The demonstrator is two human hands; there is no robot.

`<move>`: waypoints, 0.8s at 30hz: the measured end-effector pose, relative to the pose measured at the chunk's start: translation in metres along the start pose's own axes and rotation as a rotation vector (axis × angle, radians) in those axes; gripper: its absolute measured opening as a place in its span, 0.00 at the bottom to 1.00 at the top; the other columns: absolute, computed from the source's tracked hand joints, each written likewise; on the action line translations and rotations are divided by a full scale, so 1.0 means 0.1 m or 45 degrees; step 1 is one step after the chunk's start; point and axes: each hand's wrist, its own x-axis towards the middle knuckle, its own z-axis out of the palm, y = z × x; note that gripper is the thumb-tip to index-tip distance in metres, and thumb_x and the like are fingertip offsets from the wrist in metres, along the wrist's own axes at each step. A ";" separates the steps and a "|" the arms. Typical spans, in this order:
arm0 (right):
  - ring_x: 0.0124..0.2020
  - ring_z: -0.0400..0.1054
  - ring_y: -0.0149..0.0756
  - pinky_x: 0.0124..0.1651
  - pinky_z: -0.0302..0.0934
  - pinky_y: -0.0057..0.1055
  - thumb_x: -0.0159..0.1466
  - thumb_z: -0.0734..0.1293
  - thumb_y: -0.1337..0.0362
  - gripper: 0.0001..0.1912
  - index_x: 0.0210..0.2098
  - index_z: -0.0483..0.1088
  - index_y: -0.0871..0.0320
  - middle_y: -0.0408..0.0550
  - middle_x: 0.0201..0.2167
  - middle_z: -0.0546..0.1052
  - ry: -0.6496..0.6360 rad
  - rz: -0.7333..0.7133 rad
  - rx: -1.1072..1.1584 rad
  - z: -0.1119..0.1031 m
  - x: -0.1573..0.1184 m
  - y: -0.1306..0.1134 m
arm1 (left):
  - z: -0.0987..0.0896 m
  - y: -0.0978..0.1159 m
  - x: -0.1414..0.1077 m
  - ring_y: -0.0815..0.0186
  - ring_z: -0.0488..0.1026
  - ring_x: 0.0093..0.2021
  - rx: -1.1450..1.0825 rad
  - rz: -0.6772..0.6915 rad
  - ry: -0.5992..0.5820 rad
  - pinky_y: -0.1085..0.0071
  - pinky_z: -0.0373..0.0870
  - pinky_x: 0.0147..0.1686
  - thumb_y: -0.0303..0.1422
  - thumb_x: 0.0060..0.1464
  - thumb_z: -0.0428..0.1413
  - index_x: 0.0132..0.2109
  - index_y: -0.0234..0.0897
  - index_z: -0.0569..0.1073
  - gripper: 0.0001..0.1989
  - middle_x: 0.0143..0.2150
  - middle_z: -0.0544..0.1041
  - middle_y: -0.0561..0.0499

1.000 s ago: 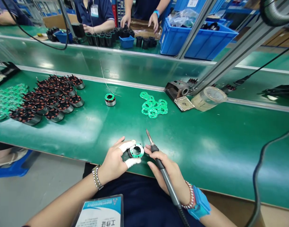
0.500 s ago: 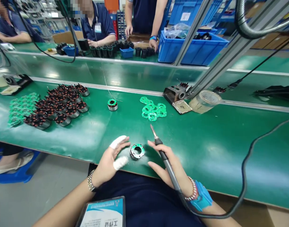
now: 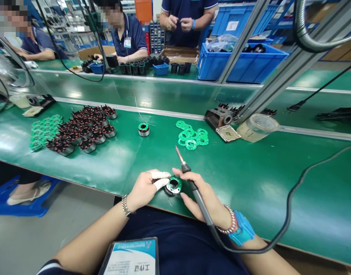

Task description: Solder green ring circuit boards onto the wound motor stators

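A round motor stator (image 3: 170, 188) topped with a green ring board lies near the table's front edge. My left hand (image 3: 144, 188), with white-covered fingertips, pinches its left side. My right hand (image 3: 205, 194) holds a soldering iron (image 3: 199, 196), its tip pointing up and to the left; thumb and index finger are at the stator's right side. Farther back stands another stator (image 3: 143, 130) with a green ring, beside a thin wire. Several loose green ring boards (image 3: 192, 136) lie to its right.
Many bare stators (image 3: 83, 130) and stacked green boards (image 3: 45, 131) sit at left. A metal stand (image 3: 218, 117) and plastic tub (image 3: 258, 128) are at back right. The iron's cable (image 3: 291, 202) curves over the right side. People work across the bench.
My left hand has moved right and closed on the stator. My right hand's fingers have come nearer to it, still with the iron. The view has shifted, and the standing person's hands are raised.
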 end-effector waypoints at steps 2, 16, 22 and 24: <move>0.50 0.66 0.39 0.51 0.63 0.40 0.57 0.60 0.74 0.19 0.46 0.55 0.54 0.55 0.48 0.71 0.036 -0.023 -0.058 -0.01 0.01 -0.03 | 0.00 0.01 0.01 0.65 0.73 0.34 -0.070 -0.046 -0.013 0.68 0.69 0.38 0.32 0.48 0.55 0.36 0.36 0.77 0.09 0.32 0.78 0.50; 0.43 0.70 0.38 0.44 0.66 0.36 0.58 0.62 0.73 0.11 0.39 0.64 0.54 0.49 0.36 0.76 0.272 0.020 -0.032 0.01 -0.06 -0.14 | -0.01 0.00 0.05 0.72 0.66 0.22 -0.425 -0.263 -0.132 0.75 0.63 0.25 0.32 0.45 0.57 0.26 0.33 0.69 0.06 0.21 0.69 0.55; 0.22 0.67 0.32 0.27 0.64 0.30 0.59 0.63 0.70 0.10 0.41 0.68 0.55 0.43 0.21 0.72 0.261 0.006 -0.105 -0.21 -0.10 -0.21 | -0.02 0.00 0.07 0.72 0.68 0.21 -0.403 -0.307 -0.153 0.75 0.64 0.25 0.30 0.45 0.56 0.27 0.33 0.68 0.04 0.20 0.69 0.56; 0.24 0.67 0.34 0.26 0.64 0.31 0.58 0.63 0.69 0.11 0.41 0.69 0.56 0.46 0.23 0.73 0.254 -0.012 -0.119 -0.26 -0.09 -0.23 | -0.02 0.00 0.06 0.72 0.68 0.21 -0.397 -0.321 -0.150 0.75 0.64 0.25 0.30 0.45 0.56 0.27 0.33 0.68 0.04 0.20 0.69 0.56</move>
